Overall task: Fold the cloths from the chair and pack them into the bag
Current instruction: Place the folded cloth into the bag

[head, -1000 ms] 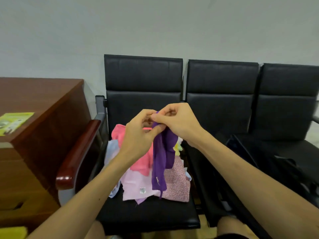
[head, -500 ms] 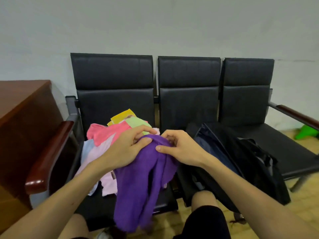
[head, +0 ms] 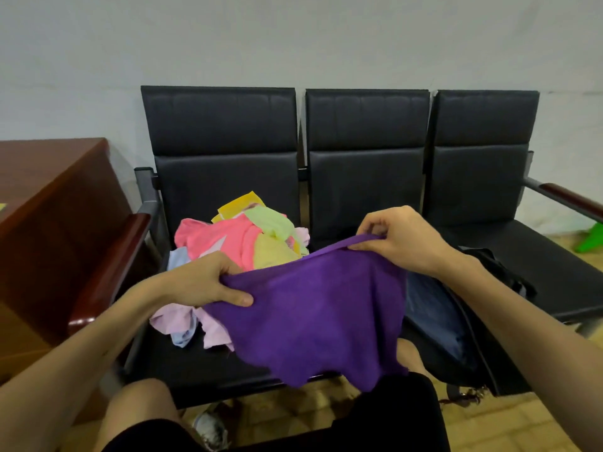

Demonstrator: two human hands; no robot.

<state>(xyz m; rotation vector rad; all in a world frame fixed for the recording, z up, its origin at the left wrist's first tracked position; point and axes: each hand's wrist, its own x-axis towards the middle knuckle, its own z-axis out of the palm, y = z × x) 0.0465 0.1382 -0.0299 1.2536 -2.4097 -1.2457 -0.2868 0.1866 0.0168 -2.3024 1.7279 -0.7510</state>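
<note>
A purple cloth [head: 319, 314] hangs spread out between my two hands over my knees. My left hand [head: 205, 282] pinches its left top corner and my right hand [head: 401, 239] pinches its right top corner, held a little higher. Behind it, a pile of cloths [head: 241, 239] in pink, yellow, green, lilac and pale blue lies on the left seat of the black chair row [head: 225, 125]. A dark open bag [head: 437, 318] with a blue lining leans on the middle seat, partly hidden by the purple cloth and my right forearm.
A brown wooden desk [head: 49, 197] stands at the left, beside the chair's wooden armrest [head: 107, 272]. The right seat [head: 535, 256] is bare, with a green object [head: 590, 239] on the floor beyond it. My knees in black shorts fill the bottom of the view.
The purple cloth, bunched between my hands before, is now pulled open; my hands have moved apart to its two top corners. The view has shifted right and down.
</note>
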